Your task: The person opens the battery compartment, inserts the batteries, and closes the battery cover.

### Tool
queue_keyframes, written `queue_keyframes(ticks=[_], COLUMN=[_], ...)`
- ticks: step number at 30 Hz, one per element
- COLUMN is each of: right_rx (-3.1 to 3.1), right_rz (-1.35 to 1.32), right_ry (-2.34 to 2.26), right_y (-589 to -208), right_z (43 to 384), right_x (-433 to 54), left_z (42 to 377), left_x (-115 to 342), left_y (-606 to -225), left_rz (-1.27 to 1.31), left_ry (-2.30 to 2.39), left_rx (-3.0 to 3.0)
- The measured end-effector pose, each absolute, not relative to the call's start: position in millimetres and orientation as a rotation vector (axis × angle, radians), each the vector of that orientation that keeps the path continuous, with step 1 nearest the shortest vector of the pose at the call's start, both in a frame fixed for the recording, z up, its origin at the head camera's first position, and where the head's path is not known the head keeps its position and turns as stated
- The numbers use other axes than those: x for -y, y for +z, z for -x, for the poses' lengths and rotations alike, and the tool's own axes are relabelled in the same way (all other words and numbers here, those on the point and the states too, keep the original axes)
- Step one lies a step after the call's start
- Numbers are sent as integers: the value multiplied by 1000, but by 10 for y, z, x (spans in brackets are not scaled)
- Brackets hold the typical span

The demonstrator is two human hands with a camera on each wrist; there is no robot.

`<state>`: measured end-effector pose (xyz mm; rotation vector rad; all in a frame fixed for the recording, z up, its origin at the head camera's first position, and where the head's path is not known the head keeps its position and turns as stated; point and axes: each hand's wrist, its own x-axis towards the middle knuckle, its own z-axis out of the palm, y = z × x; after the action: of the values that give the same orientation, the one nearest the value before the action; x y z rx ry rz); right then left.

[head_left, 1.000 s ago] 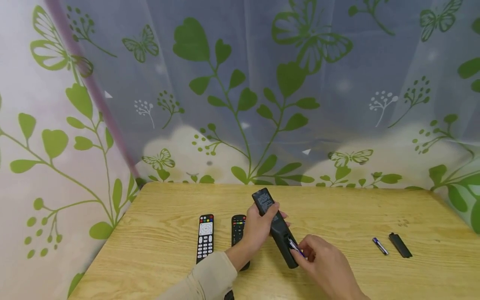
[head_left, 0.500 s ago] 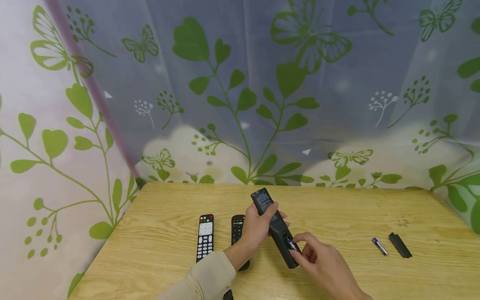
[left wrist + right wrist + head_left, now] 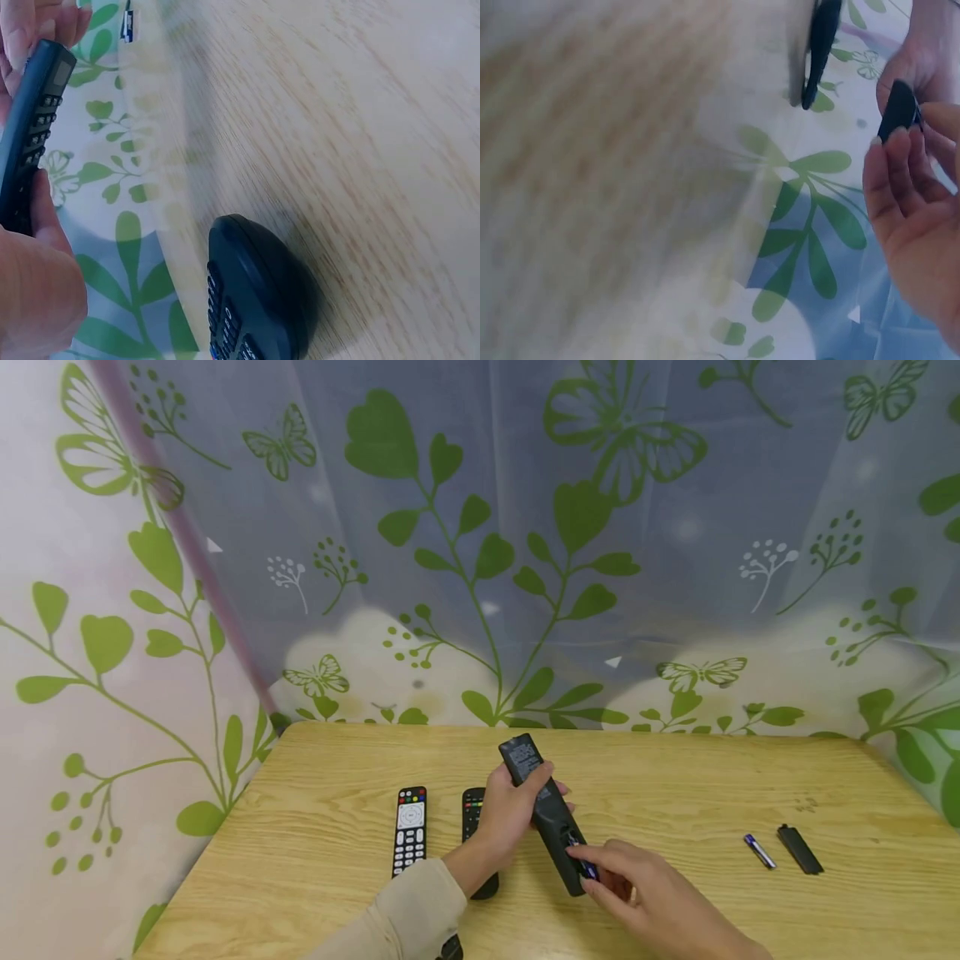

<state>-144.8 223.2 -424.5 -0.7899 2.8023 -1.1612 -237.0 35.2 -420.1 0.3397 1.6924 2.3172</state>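
Note:
A black remote control (image 3: 552,818), back side up and tilted, is gripped by my left hand (image 3: 506,814), the thumb lying across its labelled back. Its battery compartment is uncovered at the near end. My right hand (image 3: 652,885) has its index finger and thumb at a blue-and-white battery (image 3: 588,867) lying in that compartment; the fingers partly hide it. In the left wrist view the held remote (image 3: 34,124) is seen edge-on with its buttons facing right. The right wrist view has the right hand's (image 3: 915,210) fingertips against the remote (image 3: 898,112).
A loose battery (image 3: 761,852) and a black battery cover (image 3: 800,849) lie on the wooden table (image 3: 337,768) at the right. Left of the hands rest a white-buttoned remote (image 3: 410,831) and a black remote (image 3: 472,810), partly behind the left arm. A leaf-patterned curtain (image 3: 450,693) hangs behind.
The battery, sticking up from the compartment a second ago, now lies down in it. My right index finger has shifted down and left over it. The left hand keeps its grip.

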Motion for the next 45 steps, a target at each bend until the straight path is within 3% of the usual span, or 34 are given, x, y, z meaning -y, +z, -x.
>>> queue_keyframes(ticks=[7, 14, 22, 27, 45], right_rx=[-2657, -2622, -2354, -2032, -2122], right_rz=[958, 957, 687, 687, 483], right_ry=[-1229, -1402, -1649, -1811, -1884], right_y=[-4221, -4256, -4283, -4319, -4285], right_z=[1480, 1466, 1459, 1460, 1432], right_x=[-2313, -2314, -2331, -2340, -2226], left_z=[2374, 2345, 2343, 2324, 2349], left_x=[-331, -337, -354, -366, -379], left_y=[-4185, -4163, -4144, -4148, -4120], left_rz=[-348, -367, -379, -345, -354], left_ry=[2294, 2253, 2257, 2255, 2269], left_rx=[-1669, -1647, -1614, -1585, -1571])
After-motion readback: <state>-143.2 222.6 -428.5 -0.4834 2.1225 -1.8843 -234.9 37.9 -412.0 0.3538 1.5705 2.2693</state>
